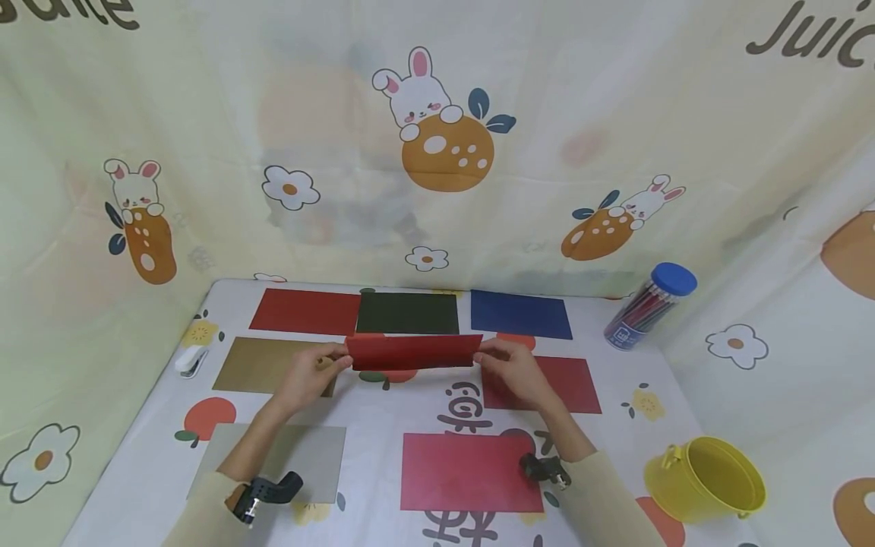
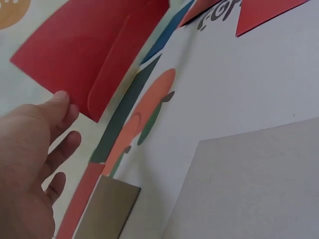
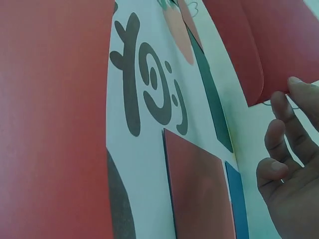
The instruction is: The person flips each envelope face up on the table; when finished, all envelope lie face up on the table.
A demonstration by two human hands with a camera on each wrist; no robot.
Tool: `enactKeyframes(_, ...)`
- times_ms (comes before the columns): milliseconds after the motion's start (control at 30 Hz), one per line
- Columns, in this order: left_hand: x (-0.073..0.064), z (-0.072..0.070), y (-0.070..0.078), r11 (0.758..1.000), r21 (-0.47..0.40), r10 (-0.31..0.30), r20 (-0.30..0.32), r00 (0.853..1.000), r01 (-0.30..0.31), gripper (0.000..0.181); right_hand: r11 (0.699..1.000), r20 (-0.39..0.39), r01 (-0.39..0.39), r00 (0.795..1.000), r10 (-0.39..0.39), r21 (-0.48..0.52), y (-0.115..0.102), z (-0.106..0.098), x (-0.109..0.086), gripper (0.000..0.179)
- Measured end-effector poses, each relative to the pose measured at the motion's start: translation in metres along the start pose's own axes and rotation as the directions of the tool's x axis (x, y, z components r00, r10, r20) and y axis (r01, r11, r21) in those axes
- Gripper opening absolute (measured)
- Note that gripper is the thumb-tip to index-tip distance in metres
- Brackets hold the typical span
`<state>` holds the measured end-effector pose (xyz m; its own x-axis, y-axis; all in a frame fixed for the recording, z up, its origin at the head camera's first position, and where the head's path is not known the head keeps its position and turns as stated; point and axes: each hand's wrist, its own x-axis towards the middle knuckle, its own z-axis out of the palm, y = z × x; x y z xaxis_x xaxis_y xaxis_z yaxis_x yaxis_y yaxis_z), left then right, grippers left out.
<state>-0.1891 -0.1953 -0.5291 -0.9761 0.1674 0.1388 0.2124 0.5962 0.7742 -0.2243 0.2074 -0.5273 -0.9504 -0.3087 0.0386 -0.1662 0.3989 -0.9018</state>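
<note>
A red envelope (image 1: 414, 352) is held up level over the middle of the table, one end in each hand. My left hand (image 1: 309, 377) pinches its left end between thumb and fingers; my right hand (image 1: 518, 372) pinches the right end. In the left wrist view the envelope (image 2: 79, 55) shows a flap with a rounded corner along its lower edge, close to the left hand's fingertips (image 2: 61, 97). The right wrist view shows the same flap near the right thumb, the envelope (image 3: 291, 40) tilted there. The other fingers of the right hand (image 3: 294, 154) are loosely bent below it.
Flat envelopes lie around: red (image 1: 304, 311), dark green (image 1: 408, 313), blue (image 1: 520, 314) along the back; tan (image 1: 256, 365), grey (image 1: 311, 456), pinkish red (image 1: 472, 471) and red (image 1: 563, 384) nearer. A white stapler (image 1: 191, 361) sits left; a pencil tub (image 1: 639, 308) and yellow bucket (image 1: 666, 479) stand right.
</note>
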Motion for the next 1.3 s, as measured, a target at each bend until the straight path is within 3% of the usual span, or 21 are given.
enactKeyframes(267,0.002,0.000,0.001,0.998,-0.060,-0.026,-0.019,0.999,0.025,0.022,1.000,-0.015,-0.005,1.000,0.006,0.031,0.000,0.005,-0.003,0.026)
enactKeyframes(500,0.002,0.006,-0.004,0.997,-0.074,-0.025,-0.036,0.999,0.023,0.019,0.997,-0.041,-0.070,0.997,0.071,0.038,0.003,0.013,-0.005,0.028)
enactKeyframes(833,0.002,0.016,-0.008,0.994,0.022,-0.108,-0.045,0.993,0.109,0.029,0.989,-0.081,-0.055,0.996,0.044,-0.136,0.005,0.026,-0.004,0.044)
enactKeyframes(1300,0.001,0.023,-0.013,0.980,0.133,-0.148,-0.015,0.989,0.149,0.027,0.943,-0.071,-0.144,0.989,0.128,-0.299,0.004,0.036,-0.004,0.026)
